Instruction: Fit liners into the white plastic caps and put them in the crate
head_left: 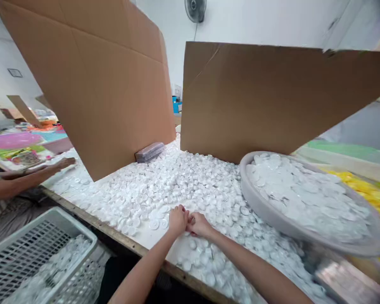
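My left hand (178,220) and my right hand (199,223) meet over the worktable, fingertips pressed together. Whatever they pinch between them is hidden by the fingers and too small to name. Small white round plastic pieces (183,179) lie in a thick layer around both hands. A few flat white discs (158,219) lie just left of my left hand, beside a bare strip of the white tabletop (144,240). More white pieces (209,264) are heaped under my right forearm.
Two cardboard sheets (114,84) (256,97) stand upright behind the pieces. A clear plastic box (149,152) rests against the left sheet. At right, a round basin (251,198) holds white discs. A grey basket (79,226) with white pieces stands lower left. Another person's arms (31,179) reach in from the left.
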`<state>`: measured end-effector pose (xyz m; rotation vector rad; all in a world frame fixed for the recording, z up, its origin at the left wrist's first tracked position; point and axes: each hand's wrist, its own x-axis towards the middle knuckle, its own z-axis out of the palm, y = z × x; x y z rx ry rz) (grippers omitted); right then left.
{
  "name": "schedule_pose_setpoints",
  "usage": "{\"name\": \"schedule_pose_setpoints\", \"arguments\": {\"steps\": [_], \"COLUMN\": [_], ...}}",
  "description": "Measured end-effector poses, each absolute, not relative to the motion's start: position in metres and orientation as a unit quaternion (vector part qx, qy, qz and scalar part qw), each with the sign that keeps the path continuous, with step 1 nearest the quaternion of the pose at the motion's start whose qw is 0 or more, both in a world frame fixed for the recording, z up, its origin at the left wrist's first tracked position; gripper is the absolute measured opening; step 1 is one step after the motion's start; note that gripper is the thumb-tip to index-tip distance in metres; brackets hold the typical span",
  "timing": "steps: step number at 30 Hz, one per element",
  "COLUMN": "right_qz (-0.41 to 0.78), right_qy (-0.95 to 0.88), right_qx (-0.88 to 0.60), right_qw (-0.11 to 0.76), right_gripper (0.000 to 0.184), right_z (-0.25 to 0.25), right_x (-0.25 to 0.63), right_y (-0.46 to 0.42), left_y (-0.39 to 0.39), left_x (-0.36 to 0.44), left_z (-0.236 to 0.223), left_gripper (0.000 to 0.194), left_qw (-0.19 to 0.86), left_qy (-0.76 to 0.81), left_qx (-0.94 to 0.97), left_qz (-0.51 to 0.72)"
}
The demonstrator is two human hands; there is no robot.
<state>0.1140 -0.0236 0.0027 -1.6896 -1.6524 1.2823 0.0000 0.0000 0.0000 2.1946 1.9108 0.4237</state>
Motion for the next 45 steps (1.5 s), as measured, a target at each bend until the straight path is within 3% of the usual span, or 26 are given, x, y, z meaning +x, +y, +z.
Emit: {"name": "schedule_pose_setpoints", "arguments": {"steps": [7, 11, 14, 18, 22, 26, 28, 30, 33, 37, 39, 43, 45], "right_qz": [0.619, 0.596, 0.585, 0.590, 0.492, 0.437, 0.456, 0.427, 0.247, 0.075, 0.032, 0.009, 0.027], "right_qy": [-0.522, -0.549, -0.561, -0.563, -0.677, -0.725, -0.732, -0.749, -0.787, -0.823, -0.822, -0.823, -0.829], "right_qx": [-0.570, -0.586, -0.585, -0.579, -0.542, -0.530, -0.505, -0.503, -0.548, -0.553, -0.559, -0.558, -0.548], "right_qw": [0.139, 0.007, -0.031, 0.006, 0.076, 0.048, 0.031, 0.062, 0.137, 0.112, 0.104, 0.103, 0.111], "right_gripper": [0.021, 0.014, 0.013, 0.015, 0.011, 0.004, 0.015, 0.029, 0.032, 0.033, 0.027, 0.017, 0.014], "right_z": [0.003, 0.018, 0.024, 0.024, 0.022, 0.027, 0.033, 0.040, 0.039, 0.022, 0.016, 0.019, 0.022], "right_x": [0.127, 0.126, 0.124, 0.123, 0.121, 0.123, 0.127, 0.132, 0.134, 0.127, 0.120, 0.109, 0.107], "right_y": [-0.006, 0.005, 0.008, 0.007, 0.000, -0.003, 0.002, 0.011, 0.021, 0.018, 0.011, -0.012, -0.026], "left_y": [-0.011, -0.013, -0.012, -0.012, -0.013, -0.015, -0.017, -0.020, -0.031, -0.053, -0.060, -0.059, -0.055], "left_x": [0.009, 0.012, 0.013, 0.010, 0.009, 0.011, -0.005, -0.045, -0.142, -0.245, -0.246, -0.161, -0.111], "left_z": [-0.001, 0.003, 0.004, 0.004, 0.005, 0.012, 0.023, 0.040, 0.074, 0.108, 0.109, 0.072, 0.048], "left_gripper": [0.023, 0.022, 0.020, 0.020, 0.020, 0.023, 0.024, 0.030, 0.034, 0.038, 0.036, 0.026, 0.025], "left_qw": [0.062, 0.043, 0.044, 0.055, 0.078, 0.165, 0.166, 0.139, 0.043, -0.176, -0.202, 0.003, 0.052], "left_qy": [0.654, 0.653, 0.652, 0.665, 0.656, 0.623, 0.631, 0.674, 0.792, 0.872, 0.853, 0.725, 0.688], "left_qx": [0.737, 0.740, 0.737, 0.719, 0.733, 0.762, 0.755, 0.719, 0.595, 0.432, 0.455, 0.669, 0.713], "left_qz": [0.157, 0.156, 0.173, 0.194, 0.163, 0.067, 0.065, 0.090, 0.127, 0.146, 0.155, 0.164, 0.126]}}
